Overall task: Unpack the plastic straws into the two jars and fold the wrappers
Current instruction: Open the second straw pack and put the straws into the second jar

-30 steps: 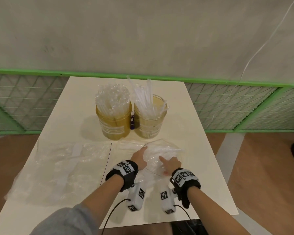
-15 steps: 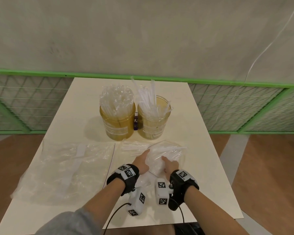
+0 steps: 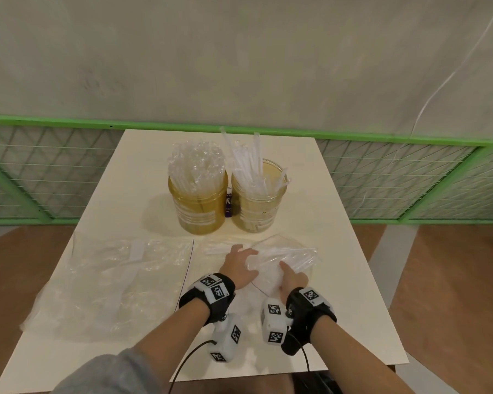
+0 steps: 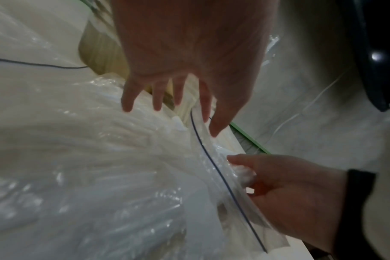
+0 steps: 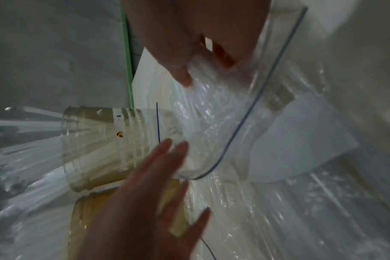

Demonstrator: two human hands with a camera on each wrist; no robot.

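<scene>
Two amber jars stand side by side mid-table: the left jar [image 3: 199, 206] packed with clear straws, the right jar [image 3: 258, 206] holding a looser bunch. In front of them lies a clear zip bag [image 3: 293, 257] with several straws inside. My left hand [image 3: 242, 255] lies on the bag's left side, its fingers [image 4: 158, 98] straight and spread. My right hand [image 3: 289, 273] pinches the bag near its blue zip line [image 4: 211, 161]; the thumb and fingers [image 5: 183, 73] close on the plastic. Behind that grip is the bag [image 5: 234, 123], with the right jar [image 5: 100, 140] beyond.
A large empty clear wrapper [image 3: 111, 280] lies flattened on the table's left half. A small purple object [image 3: 228, 206] sits between the jars. The white table [image 3: 339, 308] ends close to my wrists. A green mesh fence [image 3: 69, 177] runs behind it.
My left hand has let go of the bag's left edge and now lies flat with spread fingers. The right hand keeps its pinch on the bag.
</scene>
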